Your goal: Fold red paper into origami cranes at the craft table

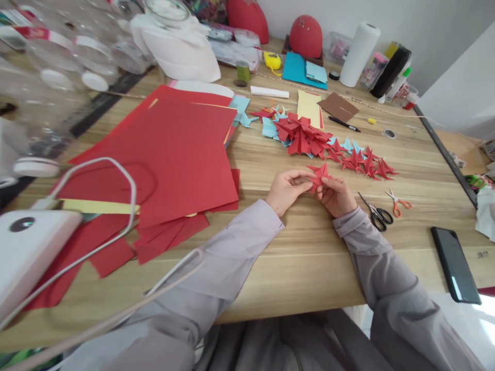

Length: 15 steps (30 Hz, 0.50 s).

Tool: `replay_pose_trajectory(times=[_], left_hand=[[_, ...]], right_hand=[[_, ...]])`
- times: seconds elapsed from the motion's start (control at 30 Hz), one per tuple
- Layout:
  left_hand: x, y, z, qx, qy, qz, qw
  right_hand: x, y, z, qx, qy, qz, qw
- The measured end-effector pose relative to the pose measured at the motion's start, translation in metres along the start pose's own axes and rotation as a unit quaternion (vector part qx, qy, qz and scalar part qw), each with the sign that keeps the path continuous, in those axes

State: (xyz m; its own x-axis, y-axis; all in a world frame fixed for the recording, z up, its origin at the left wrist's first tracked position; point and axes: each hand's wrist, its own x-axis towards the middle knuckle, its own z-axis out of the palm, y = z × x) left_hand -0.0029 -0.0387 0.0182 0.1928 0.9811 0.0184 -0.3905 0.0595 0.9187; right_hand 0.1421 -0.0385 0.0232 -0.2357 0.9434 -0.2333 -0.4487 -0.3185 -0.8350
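Observation:
A small red folded paper star (319, 175) is held between my two hands over the table's middle. My left hand (289, 189) pinches its left side between thumb and fingers. On the other side, my right hand (337, 196) grips its right edge, the thumb on top and the fingers curled beneath. Just beyond lies a heap of red folded paper pieces (303, 135), with light blue ones among them. A row of red paper stars (367, 164) runs off to the right of it. Black-handled scissors (377, 212) and orange-handled scissors (397, 203) rest right of my right hand.
Large red paper sheets (185, 154) cover the left of the table. A white device (34, 257) with a looping cable (131, 190) sits at the near left, plastic bottles (93, 51) behind. A phone (455, 263) lies at the right edge. A yellow tape measure (272, 61) sits further back.

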Motion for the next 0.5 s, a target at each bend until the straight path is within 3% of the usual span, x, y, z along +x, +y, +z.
replay_pose_trajectory(times=[0.5], left_hand=[[-0.0026, 0.0015, 0.0008, 0.004, 0.008, 0.012, 1.0]], right_hand=[[0.0005, 0.0033, 0.0025, 0.003, 0.025, -0.04, 0.999]])
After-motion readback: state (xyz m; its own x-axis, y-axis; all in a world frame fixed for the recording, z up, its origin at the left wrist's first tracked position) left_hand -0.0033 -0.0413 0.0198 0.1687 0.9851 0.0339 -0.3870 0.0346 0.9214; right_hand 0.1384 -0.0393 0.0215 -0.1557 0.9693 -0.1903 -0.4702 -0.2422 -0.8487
